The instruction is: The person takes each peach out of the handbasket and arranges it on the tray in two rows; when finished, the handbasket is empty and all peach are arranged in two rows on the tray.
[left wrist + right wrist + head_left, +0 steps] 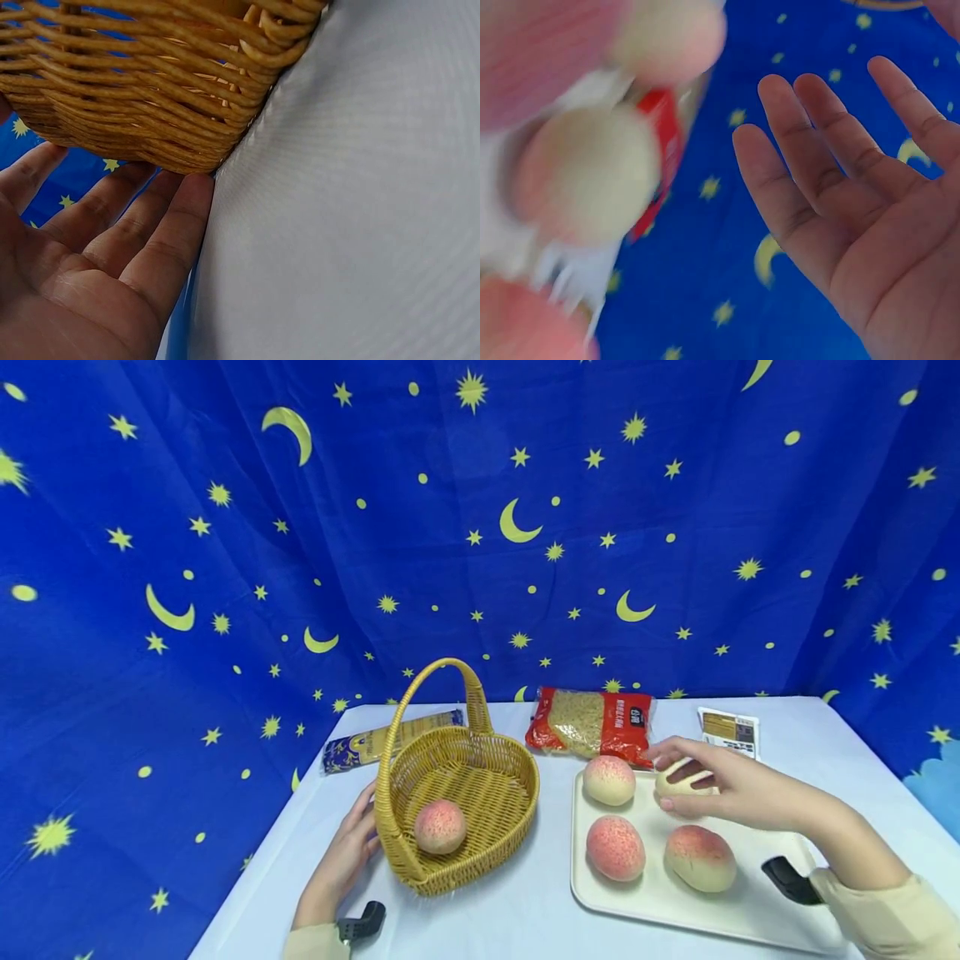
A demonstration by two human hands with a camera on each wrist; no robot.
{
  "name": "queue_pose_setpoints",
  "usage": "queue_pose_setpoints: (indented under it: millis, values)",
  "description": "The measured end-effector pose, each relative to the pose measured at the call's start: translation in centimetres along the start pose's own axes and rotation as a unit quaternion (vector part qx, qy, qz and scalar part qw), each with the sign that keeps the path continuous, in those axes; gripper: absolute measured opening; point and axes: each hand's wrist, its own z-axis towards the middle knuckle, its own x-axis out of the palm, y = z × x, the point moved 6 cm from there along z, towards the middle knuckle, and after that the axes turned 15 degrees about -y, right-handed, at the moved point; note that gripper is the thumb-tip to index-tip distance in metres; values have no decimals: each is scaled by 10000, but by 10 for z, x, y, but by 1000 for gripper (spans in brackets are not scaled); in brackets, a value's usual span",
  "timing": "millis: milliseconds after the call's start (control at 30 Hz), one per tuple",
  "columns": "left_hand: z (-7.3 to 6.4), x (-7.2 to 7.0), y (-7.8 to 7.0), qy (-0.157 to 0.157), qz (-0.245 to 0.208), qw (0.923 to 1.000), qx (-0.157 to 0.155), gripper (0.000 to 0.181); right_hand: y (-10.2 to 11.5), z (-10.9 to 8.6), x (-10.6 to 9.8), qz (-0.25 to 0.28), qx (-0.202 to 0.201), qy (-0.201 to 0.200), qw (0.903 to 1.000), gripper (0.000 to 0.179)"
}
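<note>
A heart-shaped wicker basket (450, 883) with a tall arched handle holds one pink-speckled peach (440, 827). My left hand (347, 847) lies against the basket's left side; in the left wrist view its extended fingers (169, 247) touch the lower weave. On the right, a cream tray (772, 893) carries several peaches, among them a pink one (615, 848) and a red-topped one (701, 858). Over the tray's back part hovers my right hand (738, 785), fingers spread, partly covering a pale peach (682, 785). Nothing sits in its palm in the right wrist view.
Behind the tray lies a red bag of pasta (588, 722), with a small white packet (729, 732) to its right. A long blue and yellow pasta pack (348, 753) is behind the basket. A blue star-patterned curtain (450, 568) closes off the table's back.
</note>
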Motion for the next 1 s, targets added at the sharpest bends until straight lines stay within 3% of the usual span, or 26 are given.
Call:
queue_pose_setpoints:
  millis: [267, 500, 767, 1000]
  values:
    - [1, 0, 1, -27, 47, 10000, -34, 63, 50, 68, 44, 119, -476, 648, 9967, 57]
    - [1, 1, 0, -4, 36, 10000, 16, 63, 76, 119, 92, 607, -424, 1228, 9897, 60]
    - [0, 0, 0, -23, 39, 10000, -23, 64, 88, 156, 145, 438, -362, 1607, 9854, 69]
    - [0, 0, -1, -2, -8, 10000, -17, 64, 94, 173, 181, 378, -266, 1908, 9805, 76]
